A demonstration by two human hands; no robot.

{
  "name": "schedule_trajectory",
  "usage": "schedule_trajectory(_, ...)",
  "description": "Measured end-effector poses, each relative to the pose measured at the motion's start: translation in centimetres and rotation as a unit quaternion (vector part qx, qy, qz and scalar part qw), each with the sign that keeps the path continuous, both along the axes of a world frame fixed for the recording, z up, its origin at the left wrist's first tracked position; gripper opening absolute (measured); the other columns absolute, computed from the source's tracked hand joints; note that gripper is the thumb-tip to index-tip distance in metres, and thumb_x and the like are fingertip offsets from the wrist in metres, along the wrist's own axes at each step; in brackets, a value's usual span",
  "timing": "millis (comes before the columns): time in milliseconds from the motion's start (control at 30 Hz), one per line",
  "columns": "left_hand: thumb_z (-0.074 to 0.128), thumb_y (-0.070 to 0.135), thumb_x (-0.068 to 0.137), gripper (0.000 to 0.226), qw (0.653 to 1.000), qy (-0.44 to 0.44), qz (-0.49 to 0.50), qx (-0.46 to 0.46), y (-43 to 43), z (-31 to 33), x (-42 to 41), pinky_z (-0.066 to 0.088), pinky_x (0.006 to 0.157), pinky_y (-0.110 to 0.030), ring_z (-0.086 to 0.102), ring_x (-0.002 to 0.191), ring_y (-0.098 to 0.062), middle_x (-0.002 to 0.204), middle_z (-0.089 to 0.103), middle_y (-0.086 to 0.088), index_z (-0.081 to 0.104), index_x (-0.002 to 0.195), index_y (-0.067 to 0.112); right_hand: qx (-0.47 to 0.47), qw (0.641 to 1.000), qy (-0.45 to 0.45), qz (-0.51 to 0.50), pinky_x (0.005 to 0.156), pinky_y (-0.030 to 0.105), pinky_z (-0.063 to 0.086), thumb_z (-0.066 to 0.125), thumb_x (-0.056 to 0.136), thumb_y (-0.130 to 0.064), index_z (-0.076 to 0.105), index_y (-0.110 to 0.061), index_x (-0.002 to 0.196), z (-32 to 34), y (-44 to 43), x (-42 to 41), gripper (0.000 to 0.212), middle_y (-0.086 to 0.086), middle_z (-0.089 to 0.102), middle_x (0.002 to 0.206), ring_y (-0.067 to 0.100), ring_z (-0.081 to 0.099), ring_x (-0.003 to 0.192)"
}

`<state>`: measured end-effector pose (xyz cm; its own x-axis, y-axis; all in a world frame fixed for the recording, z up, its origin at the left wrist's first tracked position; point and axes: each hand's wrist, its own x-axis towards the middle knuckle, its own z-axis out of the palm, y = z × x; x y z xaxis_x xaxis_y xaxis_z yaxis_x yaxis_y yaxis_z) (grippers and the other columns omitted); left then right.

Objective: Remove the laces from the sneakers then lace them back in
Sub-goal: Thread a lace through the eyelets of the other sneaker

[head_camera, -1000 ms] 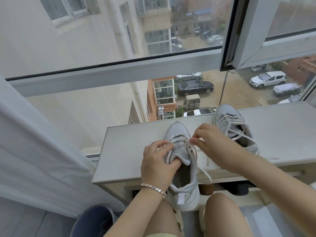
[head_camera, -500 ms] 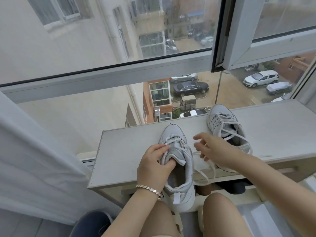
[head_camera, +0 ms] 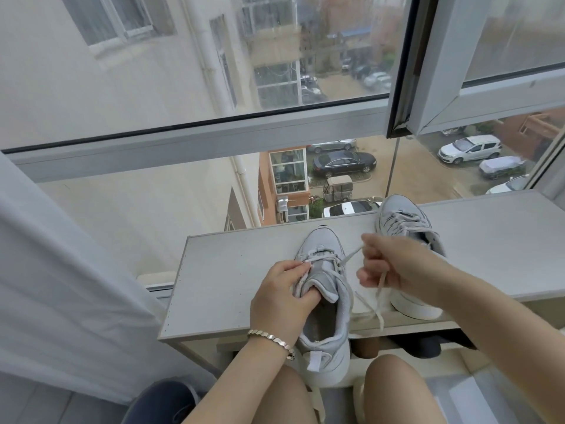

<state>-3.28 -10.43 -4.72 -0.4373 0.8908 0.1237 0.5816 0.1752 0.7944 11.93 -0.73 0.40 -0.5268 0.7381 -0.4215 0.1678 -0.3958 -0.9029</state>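
Note:
A grey sneaker (head_camera: 324, 304) lies on the pale shelf top (head_camera: 232, 280), toe pointing away, heel hanging over the front edge. My left hand (head_camera: 282, 296) grips its left collar, thumb inside the opening. My right hand (head_camera: 394, 264) is to the right of the shoe and pinches its white lace (head_camera: 351, 257), which runs taut from the upper eyelets to my fingers; loose lace ends dangle below my hand. A second grey sneaker (head_camera: 403, 223), laced, lies behind my right hand, partly hidden by it.
The shelf stands against a window; an open sash (head_camera: 489, 62) juts in at upper right. A white curtain (head_camera: 61, 286) hangs at left. A dark bin (head_camera: 162, 402) sits on the floor by my left knee. Dark shoes (head_camera: 428, 345) lie under the shelf.
My right hand has moved from over the shoe's eyelets out to the right, drawing the lace taut through them. My left hand keeps its grip on the collar.

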Motion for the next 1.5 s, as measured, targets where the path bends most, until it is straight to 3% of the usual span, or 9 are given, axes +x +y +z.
schedule_trajectory(200, 0.061, 0.009, 0.079, 0.031, 0.998, -0.016, -0.054, -0.011, 0.6, 1.4, 0.3, 0.04, 0.099, -0.024, 0.049, 0.113, -0.007, 0.107, 0.05, 0.02, 0.068, 0.106, 0.024, 0.152, 0.98, 0.131, 0.022, 0.075, 0.026, 0.056, 0.038, 0.095, -0.017, 0.063, -0.008, 0.09, 4.2, -0.7, 0.0, 0.027, 0.001, 0.065, 0.066, 0.014, 0.065, 0.07)
schedule_trajectory(300, 0.051, -0.003, 0.079, 0.041, 0.98, -0.164, -0.11, -0.034, 1.1, 3.5, 0.7, 0.04, 0.101, -0.037, 0.052, 0.114, -0.027, 0.11, 0.056, 0.016, 0.062, 0.1, 0.031, 0.135, 0.972, 0.19, -0.003, 0.081, 0.027, 0.056, 0.039, 0.096, -0.009, 0.062, -0.006, 0.096, 3.8, -1.1, -1.3, 0.023, 0.007, 0.07, 0.081, 0.018, 0.068, 0.082)
schedule_trajectory(400, 0.058, 0.015, 0.082, 0.036, 0.945, -0.276, -0.17, -0.042, 1.6, 4.6, 1.7, 0.045, 0.094, -0.022, 0.057, 0.111, -0.016, 0.107, 0.067, 0.005, 0.055, 0.118, 0.019, 0.086, 0.966, 0.238, -0.057, 0.076, 0.025, 0.057, 0.037, 0.097, -0.004, 0.06, -0.003, 0.096, 3.5, -1.0, -2.8, 0.023, 0.009, 0.07, 0.081, 0.018, 0.069, 0.08)
schedule_trajectory(567, 0.051, 0.017, 0.094, 0.012, 0.947, -0.264, -0.18, -0.04, 1.6, 5.3, 2.0, 0.048, 0.084, -0.032, 0.064, 0.08, -0.01, 0.063, 0.064, 0.007, 0.062, 0.098, 0.018, 0.081, 0.952, 0.266, -0.126, 0.074, 0.025, 0.057, 0.037, 0.098, -0.005, 0.059, -0.006, 0.092, 3.2, 0.2, -3.7, 0.022, 0.006, 0.07, 0.078, 0.018, 0.069, 0.08)
schedule_trajectory(733, 0.048, 0.014, 0.094, 0.022, 0.928, -0.367, -0.052, 0.041, 1.6, 5.7, 0.1, 0.054, 0.074, -0.023, 0.068, 0.077, -0.015, 0.068, 0.07, 0.003, 0.066, 0.081, 0.013, 0.151, 0.984, 0.006, -0.094, 0.089, 0.034, 0.051, 0.036, 0.099, -0.029, 0.062, -0.013, 0.089, 1.9, 0.0, -2.9, 0.032, 0.008, 0.067, 0.097, 0.018, 0.063, 0.093)
schedule_trajectory(900, 0.043, 0.012, 0.096, 0.019, 0.882, -0.461, -0.029, 0.095, 2.9, 6.1, -0.3, 0.055, 0.077, -0.023, 0.069, 0.093, -0.016, 0.091, 0.073, -0.006, 0.061, 0.092, 0.008, 0.297, 0.94, -0.106, 0.131, 0.057, 0.012, 0.034, 0.056, 0.09, -0.032, 0.07, -0.022, 0.094, 1.8, -3.5, -2.6, 0.018, -0.009, 0.06, 0.058, 0.002, 0.044, 0.052)
schedule_trajectory(1067, 0.042, 0.011, 0.097, 0.019, 0.878, -0.468, -0.038, 0.092, 4.0, 6.3, 0.5, 0.056, 0.079, -0.024, 0.069, 0.09, -0.014, 0.092, 0.072, -0.005, 0.06, 0.094, 0.007, 0.324, 0.926, -0.149, 0.125, 0.043, 0.009, 0.03, 0.06, 0.089, -0.025, 0.068, -0.005, 0.082, 1.0, -3.6, -3.0, 0.023, -0.02, 0.044, 0.035, -0.001, 0.041, 0.037)
schedule_trajectory(1267, 0.044, 0.017, 0.097, 0.019, 0.947, -0.301, 0.055, 0.104, 5.6, 5.0, -1.2, 0.042, 0.053, -0.005, 0.058, 0.058, 0.011, 0.095, 0.068, 0.003, 0.062, 0.099, 0.01, 0.2, 0.922, -0.173, 0.283, 0.053, 0.012, 0.038, 0.065, 0.085, -0.025, 0.07, -0.006, 0.08, 1.9, -2.7, -0.1, 0.021, -0.006, 0.058, 0.056, 0.004, 0.047, 0.049)
schedule_trajectory(1500, 0.039, 0.029, 0.098, 0.028, 0.977, -0.212, 0.015, -0.024, 6.0, 4.2, -2.0, 0.046, 0.069, -0.023, 0.059, 0.076, -0.011, 0.089, 0.064, 0.0, 0.06, 0.083, 0.02, 0.104, 0.985, 0.029, 0.135, 0.056, 0.014, 0.049, 0.06, 0.072, -0.022, 0.075, -0.019, 0.061, 2.7, -1.6, 1.3, 0.019, 0.0, 0.068, 0.068, 0.01, 0.059, 0.067)
